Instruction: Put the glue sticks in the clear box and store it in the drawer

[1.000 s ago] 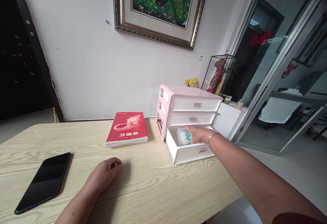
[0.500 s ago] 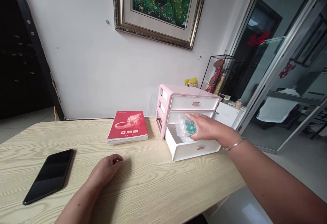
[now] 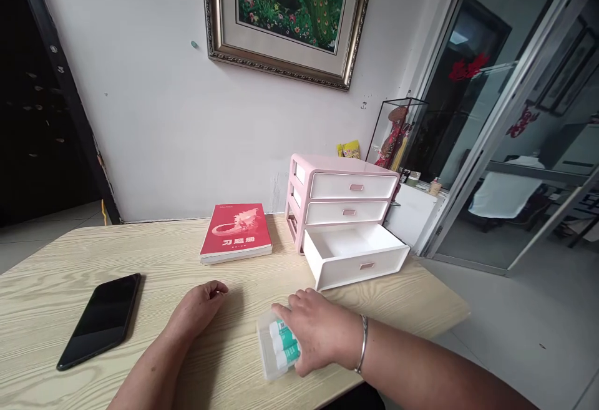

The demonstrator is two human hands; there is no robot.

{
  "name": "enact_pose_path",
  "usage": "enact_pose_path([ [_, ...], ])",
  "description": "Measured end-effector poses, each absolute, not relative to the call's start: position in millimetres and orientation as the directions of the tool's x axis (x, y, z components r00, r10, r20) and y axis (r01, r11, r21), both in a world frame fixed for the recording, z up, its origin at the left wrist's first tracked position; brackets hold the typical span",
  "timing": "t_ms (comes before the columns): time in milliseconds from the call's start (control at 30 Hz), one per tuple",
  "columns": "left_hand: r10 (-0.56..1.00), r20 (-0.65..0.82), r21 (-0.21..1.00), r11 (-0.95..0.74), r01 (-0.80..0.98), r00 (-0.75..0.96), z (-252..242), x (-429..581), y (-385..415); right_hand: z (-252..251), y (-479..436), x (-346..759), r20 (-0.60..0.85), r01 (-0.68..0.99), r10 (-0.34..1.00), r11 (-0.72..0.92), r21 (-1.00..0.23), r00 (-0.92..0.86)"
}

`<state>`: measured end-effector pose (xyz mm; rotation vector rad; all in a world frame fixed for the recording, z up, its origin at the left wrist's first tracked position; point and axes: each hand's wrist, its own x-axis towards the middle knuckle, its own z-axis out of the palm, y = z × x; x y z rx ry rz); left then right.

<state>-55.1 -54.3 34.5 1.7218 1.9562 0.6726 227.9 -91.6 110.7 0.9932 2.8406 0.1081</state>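
We record bright, even daylight from the glass door (image 3: 491,148) at right, soft shadows beneath both hands, sharp focus, and wide-angle bending at the edges.

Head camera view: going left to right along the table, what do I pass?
Black phone → left hand → clear box, gripped by the right hand → open bottom drawer. The red book is left out, since it overlaps the left hand sideways.
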Motion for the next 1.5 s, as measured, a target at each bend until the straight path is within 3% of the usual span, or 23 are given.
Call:
enact_pose_path([
  [167,0.995,-0.016,0.608,0.090,0.789,-0.102,37.1,-56.0,-54.3,87.3,-86.6,252.5,0.093,0.605,0.609,0.793,-0.075,-0.788],
  [233,0.995,-0.027,0.610,0.092,0.787,-0.096,34.2,-57.1,-52.8,79.9,-83.5,275.0,0.164,0.661,0.673,0.740,-0.126,-0.721],
  [400,0.996,-0.028,0.600,0.082,0.796,-0.081,33.0,-56.3,-52.3,65.8,-59.5,341.7,0.275,0.905,0.917,0.356,-0.233,-0.290],
  [500,0.997,-0.025,0.581,0.074,0.810,-0.073,31.7,-56.6,-51.0,68.7,-41.9,365.7,0.279,0.951,0.960,0.108,-0.289,-0.025],
  [567,0.997,-0.029,0.574,0.073,0.815,-0.068,27.5,-58.3,-48.6,73.9,-32.2,370.1,0.271,0.951,0.962,0.048,-0.304,0.038],
  [1067,0.996,-0.058,0.588,0.095,0.803,-0.074,21.8,-62.8,-43.5,69.4,62.9,337.7,0.317,0.939,0.949,0.109,-0.325,0.000],
  [1500,0.999,-0.008,0.622,0.043,0.782,-0.048,25.3,-58.7,-46.5,75.7,17.2,314.9,0.284,0.837,0.949,0.263,-0.480,-0.135],
])
